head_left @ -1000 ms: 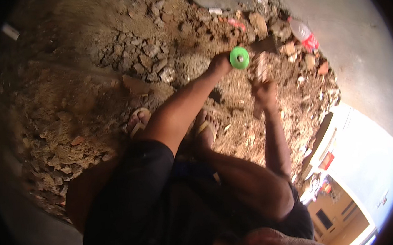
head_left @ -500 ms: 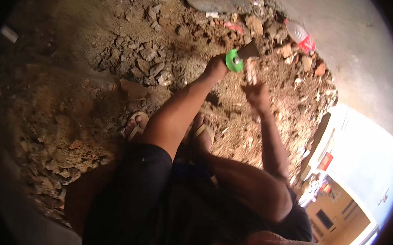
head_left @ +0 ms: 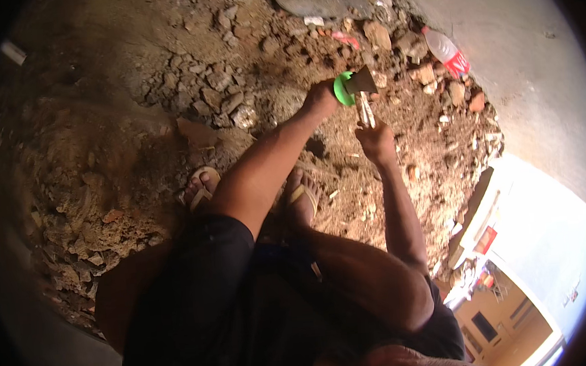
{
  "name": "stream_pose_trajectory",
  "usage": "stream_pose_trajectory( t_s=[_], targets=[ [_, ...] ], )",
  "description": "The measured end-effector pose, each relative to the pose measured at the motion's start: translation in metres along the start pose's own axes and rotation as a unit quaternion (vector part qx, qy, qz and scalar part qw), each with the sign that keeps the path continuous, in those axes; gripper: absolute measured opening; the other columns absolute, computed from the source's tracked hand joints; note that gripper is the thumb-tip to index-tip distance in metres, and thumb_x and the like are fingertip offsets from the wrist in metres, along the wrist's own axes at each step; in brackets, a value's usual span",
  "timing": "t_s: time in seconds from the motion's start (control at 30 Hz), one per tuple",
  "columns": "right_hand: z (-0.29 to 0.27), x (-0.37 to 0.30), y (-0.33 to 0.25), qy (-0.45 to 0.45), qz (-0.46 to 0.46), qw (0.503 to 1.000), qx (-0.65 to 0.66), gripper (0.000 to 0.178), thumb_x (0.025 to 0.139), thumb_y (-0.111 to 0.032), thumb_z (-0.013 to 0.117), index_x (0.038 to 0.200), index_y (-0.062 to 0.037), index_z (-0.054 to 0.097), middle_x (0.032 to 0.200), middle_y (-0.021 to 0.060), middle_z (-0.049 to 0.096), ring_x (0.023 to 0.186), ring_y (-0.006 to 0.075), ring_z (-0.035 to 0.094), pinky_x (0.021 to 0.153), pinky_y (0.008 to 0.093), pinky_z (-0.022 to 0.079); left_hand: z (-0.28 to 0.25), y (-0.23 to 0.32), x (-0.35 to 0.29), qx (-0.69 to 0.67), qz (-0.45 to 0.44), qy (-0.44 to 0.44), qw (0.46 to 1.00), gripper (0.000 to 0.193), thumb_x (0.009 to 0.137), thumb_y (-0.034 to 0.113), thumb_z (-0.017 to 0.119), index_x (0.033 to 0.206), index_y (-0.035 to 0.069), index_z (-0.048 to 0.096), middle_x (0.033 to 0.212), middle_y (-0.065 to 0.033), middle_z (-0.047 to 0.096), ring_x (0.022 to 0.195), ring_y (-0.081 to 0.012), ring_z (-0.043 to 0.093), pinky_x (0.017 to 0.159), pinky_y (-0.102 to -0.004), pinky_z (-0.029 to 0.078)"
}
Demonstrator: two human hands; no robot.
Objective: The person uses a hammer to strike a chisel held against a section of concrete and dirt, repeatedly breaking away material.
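Observation:
My left hand (head_left: 321, 101) reaches forward over the rubble and is closed around a chisel, mostly hidden, whose bright green round hand guard (head_left: 343, 89) shows just beyond my fingers. Close by on the right, my right hand (head_left: 377, 140) grips the pale handle of a hammer (head_left: 366, 111). The dark, blocky hammer head overlaps the right side of the green guard and covers the chisel's top. I cannot tell whether the two touch. Below my hands lies loose brown soil (head_left: 347, 179) with small stones and chips.
Broken lumps of earth (head_left: 222, 86) lie left of my hands. At the far side are a grey shoe sole (head_left: 324, 1), a red scrap (head_left: 346, 40) and a plastic bottle (head_left: 443, 49) beside smooth concrete floor (head_left: 500, 39). My sandalled feet (head_left: 301, 199) stand close behind my hands.
The hammer has swung left, its head now over the chisel's top, which showed before. My right hand has shifted slightly left with it. The green guard has tilted and moved a little left.

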State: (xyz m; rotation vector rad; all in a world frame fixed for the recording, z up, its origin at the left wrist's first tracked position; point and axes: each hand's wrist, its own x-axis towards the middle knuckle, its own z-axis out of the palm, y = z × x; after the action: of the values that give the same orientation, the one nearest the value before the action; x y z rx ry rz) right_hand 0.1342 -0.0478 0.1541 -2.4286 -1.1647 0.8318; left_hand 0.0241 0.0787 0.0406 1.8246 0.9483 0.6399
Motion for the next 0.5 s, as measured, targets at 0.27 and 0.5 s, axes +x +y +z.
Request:
stream_pose_trajectory(
  t_s=[0.27,0.5],
  targets=[
    [-0.134,-0.034,-0.13,0.249,-0.366,0.813,0.378,0.023,0.08,0.005,0.053,0.102,-0.0002,0.059,0.078,0.013,0.064,0.062,0.0186,0.063,0.05,0.0297,0.053,-0.019,0.008,0.001,-0.046,-0.07,-0.085,0.993,0.032,0.082,0.03,0.069,0.108,0.011,0.065,0.1,-0.0123,0.069,0.096,-0.0299,0.066,0.081,-0.0383,0.053],
    [0.008,-0.02,0.017,-0.085,0.108,0.988,0.064,0.013,0.086,-0.015,0.068,0.084,-0.0039,0.06,0.061,-0.0006,0.053,0.05,0.0098,0.052,0.044,0.0258,0.041,-0.006,0.014,0.0,-0.066,-0.042,-0.073,0.994,0.036,0.079,0.029,0.074,0.111,0.014,0.064,0.102,-0.0096,0.069,0.093,-0.0249,0.067,0.08,-0.0366,0.054]
  ],
)
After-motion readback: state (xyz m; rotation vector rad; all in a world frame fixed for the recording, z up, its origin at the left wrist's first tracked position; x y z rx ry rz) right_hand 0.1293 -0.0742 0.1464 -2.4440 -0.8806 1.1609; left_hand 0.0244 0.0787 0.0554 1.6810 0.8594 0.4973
